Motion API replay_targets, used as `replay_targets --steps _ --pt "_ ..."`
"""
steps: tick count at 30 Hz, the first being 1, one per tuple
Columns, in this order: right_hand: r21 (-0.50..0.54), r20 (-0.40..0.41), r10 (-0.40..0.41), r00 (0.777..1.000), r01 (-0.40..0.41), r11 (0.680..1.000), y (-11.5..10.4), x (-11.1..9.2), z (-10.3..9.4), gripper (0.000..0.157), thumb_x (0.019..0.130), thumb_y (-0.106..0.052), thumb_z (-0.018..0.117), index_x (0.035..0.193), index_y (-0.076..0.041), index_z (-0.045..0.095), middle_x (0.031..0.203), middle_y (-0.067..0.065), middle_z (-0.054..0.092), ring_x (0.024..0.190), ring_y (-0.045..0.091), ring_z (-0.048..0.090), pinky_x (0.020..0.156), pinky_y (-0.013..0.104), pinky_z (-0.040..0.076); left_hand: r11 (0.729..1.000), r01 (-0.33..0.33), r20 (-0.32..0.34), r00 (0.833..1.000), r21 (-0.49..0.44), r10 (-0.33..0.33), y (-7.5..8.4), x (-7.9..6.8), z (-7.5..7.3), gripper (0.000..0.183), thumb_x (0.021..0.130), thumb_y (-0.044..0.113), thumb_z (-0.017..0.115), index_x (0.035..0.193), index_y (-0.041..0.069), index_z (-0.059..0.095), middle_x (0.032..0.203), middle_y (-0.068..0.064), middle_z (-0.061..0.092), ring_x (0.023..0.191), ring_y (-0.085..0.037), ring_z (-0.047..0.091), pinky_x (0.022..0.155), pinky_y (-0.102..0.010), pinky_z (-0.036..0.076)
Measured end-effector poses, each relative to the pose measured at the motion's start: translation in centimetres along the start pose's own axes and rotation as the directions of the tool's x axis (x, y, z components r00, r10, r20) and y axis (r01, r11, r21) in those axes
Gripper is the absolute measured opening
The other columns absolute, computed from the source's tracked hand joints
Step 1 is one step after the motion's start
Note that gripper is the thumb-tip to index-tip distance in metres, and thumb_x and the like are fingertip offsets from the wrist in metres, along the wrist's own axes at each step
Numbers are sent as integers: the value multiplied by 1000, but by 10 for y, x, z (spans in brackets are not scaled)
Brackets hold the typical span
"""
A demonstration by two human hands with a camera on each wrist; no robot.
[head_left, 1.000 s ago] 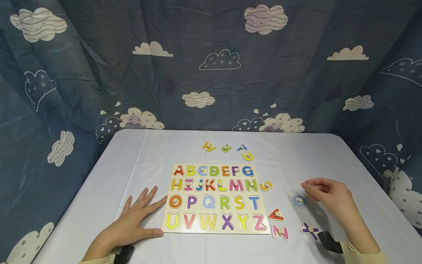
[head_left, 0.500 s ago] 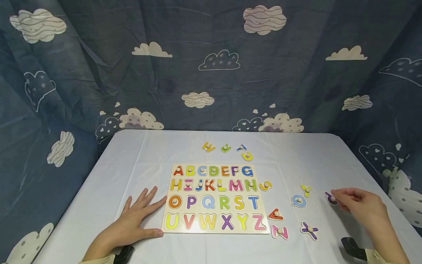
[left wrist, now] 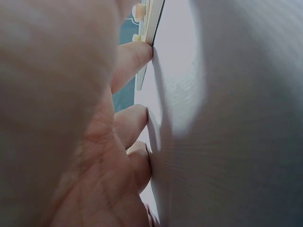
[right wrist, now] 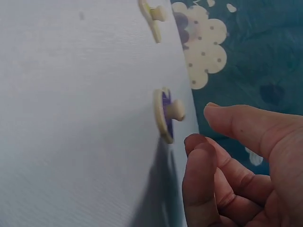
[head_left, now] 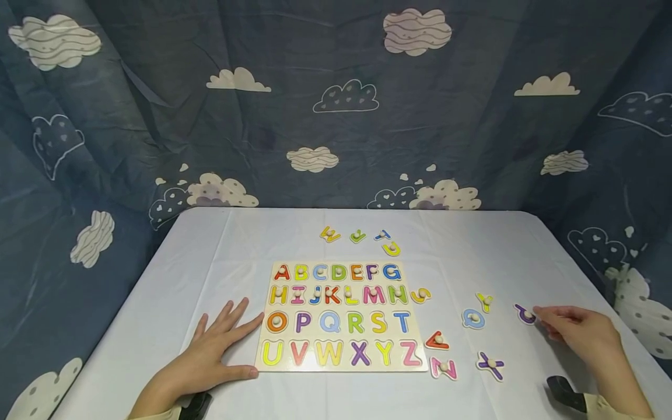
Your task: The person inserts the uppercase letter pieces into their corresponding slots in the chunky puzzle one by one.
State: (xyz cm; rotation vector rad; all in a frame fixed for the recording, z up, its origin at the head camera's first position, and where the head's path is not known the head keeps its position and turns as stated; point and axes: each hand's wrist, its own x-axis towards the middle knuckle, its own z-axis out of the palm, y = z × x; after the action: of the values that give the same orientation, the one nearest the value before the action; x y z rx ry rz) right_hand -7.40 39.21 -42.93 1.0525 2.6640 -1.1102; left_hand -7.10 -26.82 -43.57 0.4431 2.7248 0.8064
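My left hand point(head_left: 205, 350) lies spread on the white cloth, its index fingertip and thumb touching the left edge of the wooden alphabet board point(head_left: 341, 373). In the left wrist view, a fingertip point(left wrist: 137, 56) meets the board's edge. My right hand point(head_left: 585, 335) is beside a purple letter P piece point(head_left: 525, 314) at the table's right. The right wrist view shows a gap between the parted thumb and fingers and the knob of that P piece point(right wrist: 164, 116); nothing is held. Left of the P lie a yellow Y point(head_left: 485, 302) and a light blue Q point(head_left: 473, 318).
Near the board's right side are a yellow S point(head_left: 420, 296), a red V point(head_left: 437, 340), a pink Z point(head_left: 443, 368) and a purple X point(head_left: 490, 366). Behind it lie a W point(head_left: 330, 234), a green R point(head_left: 357, 235), a blue T point(head_left: 382, 234) and a U point(head_left: 391, 248).
My right hand has left the yellow Y, moved right to the purple P, and then drawn slightly back from it. The left hand has kept its place at the board.
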Motion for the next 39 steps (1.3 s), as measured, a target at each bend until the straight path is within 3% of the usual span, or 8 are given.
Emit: replay_targets --steps 15,21,29,35,39 --pt "-187 -28 -136 990 128 974 -8 -4 11 50 95 -46 77 93 4 73 72 2 67 69 18 58 58 30 41 1000 4 -9 1000 11 -4 -1 0 1 102 69 66 90 159 36 53 179 -13 26 166 -51 11 124 -82 -4" --pt "-209 3 -152 988 149 966 -13 -1 8 43 93 -39 79 94 4 76 73 3 71 73 21 58 60 31 41 1000 -16 -7 1000 5 16 -1 -1 0 103 69 66 90 160 34 53 179 -14 26 165 -52 12 123 -83 -3" --pt "-262 23 -295 955 291 920 -14 4 6 32 95 -25 78 98 6 73 79 8 68 75 22 56 60 30 42 1000 -5 -5 1000 5 5 0 0 -1 103 69 67 90 160 35 53 179 -13 26 166 -51 11 124 -82 -4" --pt "-239 -20 -209 978 199 950 -12 2 8 44 94 -37 81 97 6 74 77 8 66 79 25 55 60 32 40 1000 -5 -6 1000 0 5 -2 0 -1 102 70 69 89 159 37 53 180 -13 25 166 -51 10 125 -81 -5" --pt "-219 -43 -187 981 173 960 -12 -1 11 43 94 -36 81 94 6 74 73 7 65 76 24 56 58 32 41 1000 -6 1 1000 -4 6 -2 1 0 102 70 68 89 160 36 52 180 -13 25 166 -51 11 125 -81 -5"
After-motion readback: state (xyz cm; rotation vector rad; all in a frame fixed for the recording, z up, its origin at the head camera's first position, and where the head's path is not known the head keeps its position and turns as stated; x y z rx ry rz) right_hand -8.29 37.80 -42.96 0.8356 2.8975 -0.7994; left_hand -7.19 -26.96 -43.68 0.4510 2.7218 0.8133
